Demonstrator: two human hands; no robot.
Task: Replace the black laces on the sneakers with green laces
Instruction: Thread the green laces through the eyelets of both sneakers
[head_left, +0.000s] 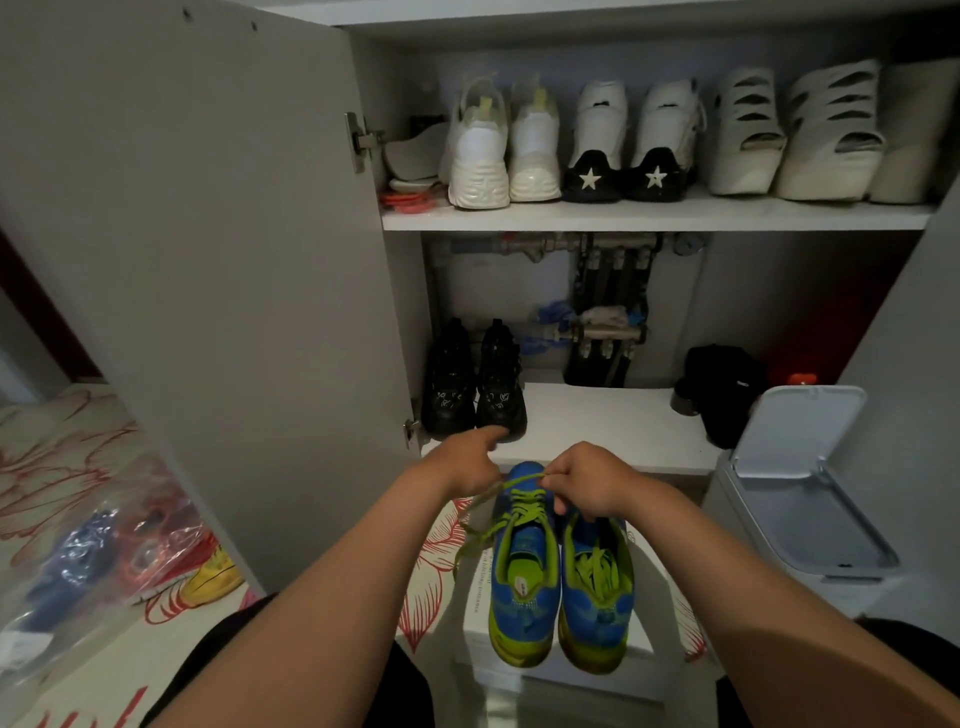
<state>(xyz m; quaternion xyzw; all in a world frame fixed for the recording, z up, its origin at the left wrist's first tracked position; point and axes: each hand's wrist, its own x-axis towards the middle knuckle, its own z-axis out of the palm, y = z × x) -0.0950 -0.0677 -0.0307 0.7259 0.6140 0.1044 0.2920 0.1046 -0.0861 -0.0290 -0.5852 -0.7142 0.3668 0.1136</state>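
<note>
Two blue sneakers with lime-green trim stand side by side on a white box (644, 642) in front of me, heels toward me. The left sneaker (522, 587) carries a green lace (524, 506) threaded through its eyelets, with a loose end (470, 540) trailing off its left side. My left hand (467, 465) pinches the lace near the toe, index finger stretched forward. My right hand (587, 483) grips the lace just right of it. The right sneaker (597, 597) holds green lace bunched inside its opening.
An open shoe cupboard stands ahead, its door (208, 260) swung out on the left. Black sneakers (472, 389) sit on the lower shelf, white shoes (571, 145) on the upper. A grey lidded bin (800, 483) is at right. A plastic bag of coloured laces (104, 561) lies at left.
</note>
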